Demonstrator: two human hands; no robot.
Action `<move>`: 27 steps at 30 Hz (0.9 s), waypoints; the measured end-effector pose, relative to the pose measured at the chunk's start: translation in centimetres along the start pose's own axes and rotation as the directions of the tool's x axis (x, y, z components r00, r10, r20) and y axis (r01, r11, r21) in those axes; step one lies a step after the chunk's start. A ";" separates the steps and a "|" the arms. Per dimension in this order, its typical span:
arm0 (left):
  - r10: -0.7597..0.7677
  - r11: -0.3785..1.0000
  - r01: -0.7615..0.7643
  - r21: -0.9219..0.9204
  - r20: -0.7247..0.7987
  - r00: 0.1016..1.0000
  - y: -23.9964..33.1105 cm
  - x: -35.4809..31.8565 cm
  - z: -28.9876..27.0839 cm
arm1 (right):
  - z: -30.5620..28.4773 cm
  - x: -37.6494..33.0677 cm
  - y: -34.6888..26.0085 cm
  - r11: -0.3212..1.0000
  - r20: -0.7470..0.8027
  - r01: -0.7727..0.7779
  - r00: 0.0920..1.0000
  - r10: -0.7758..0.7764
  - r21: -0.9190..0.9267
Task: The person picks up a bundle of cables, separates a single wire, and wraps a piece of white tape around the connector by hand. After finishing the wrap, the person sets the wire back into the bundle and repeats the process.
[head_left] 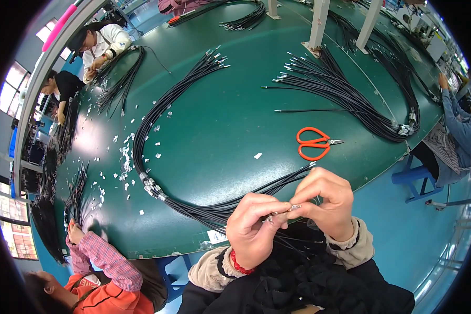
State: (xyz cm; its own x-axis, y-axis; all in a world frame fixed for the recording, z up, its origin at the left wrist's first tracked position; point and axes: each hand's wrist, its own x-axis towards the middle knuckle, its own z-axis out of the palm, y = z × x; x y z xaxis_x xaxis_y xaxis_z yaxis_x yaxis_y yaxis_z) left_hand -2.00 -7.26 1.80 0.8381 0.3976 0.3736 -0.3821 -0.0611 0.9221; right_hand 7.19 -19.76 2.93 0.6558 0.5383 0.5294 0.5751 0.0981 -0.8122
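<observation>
My left hand [254,225] and my right hand [324,201] meet just in front of the near edge of a green table [230,120]. Between their fingertips they pinch the metal-tipped end of a thin black cable [290,208]. That cable belongs to a long bundle of black cables [157,104] that curves from my hands out across the table to loose ends at the far middle. More black cable strands hang down onto my dark lap below the hands. A red band sits on my left wrist.
Orange-handled scissors [314,143] lie right of centre. A second black cable bundle [350,94] fans out at the right. Small white scraps [124,157] litter the left side. Other people work at the left, lower left and right edges. White posts [318,26] stand at the back.
</observation>
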 end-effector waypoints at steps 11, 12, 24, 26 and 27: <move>-0.165 0.957 0.178 -0.230 0.073 0.984 -0.6 0.6 -0.8 | 0.8 0.7 0.5 0.984 0.001 0.013 1.000 -0.013 0.178; -0.153 0.959 0.165 -0.230 0.069 0.986 -0.6 0.7 -0.8 | 0.8 0.8 0.5 0.987 0.002 0.030 1.000 -0.030 0.160; 0.042 0.994 -0.031 0.103 -0.104 0.994 -0.7 0.0 -0.4 | 1.2 0.3 -0.1 0.990 -0.071 0.080 0.994 -0.089 -0.117; 0.040 0.994 -0.031 0.102 -0.095 0.995 -0.7 0.1 -0.4 | 1.0 0.2 -0.5 0.988 -0.071 0.063 0.995 -0.074 -0.142; 0.038 0.995 -0.030 0.100 -0.086 0.996 -0.6 0.1 -0.4 | 0.9 0.1 -0.9 0.985 -0.071 0.046 0.996 -0.058 -0.167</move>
State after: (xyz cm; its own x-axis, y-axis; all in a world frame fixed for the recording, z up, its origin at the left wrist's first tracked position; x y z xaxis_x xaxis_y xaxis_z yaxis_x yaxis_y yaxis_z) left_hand -1.79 -6.82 1.25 0.7864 0.4718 0.3987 -0.3659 -0.1642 0.9160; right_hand 6.32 -19.04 3.47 0.6541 0.4708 0.5920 0.6782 -0.0185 -0.7347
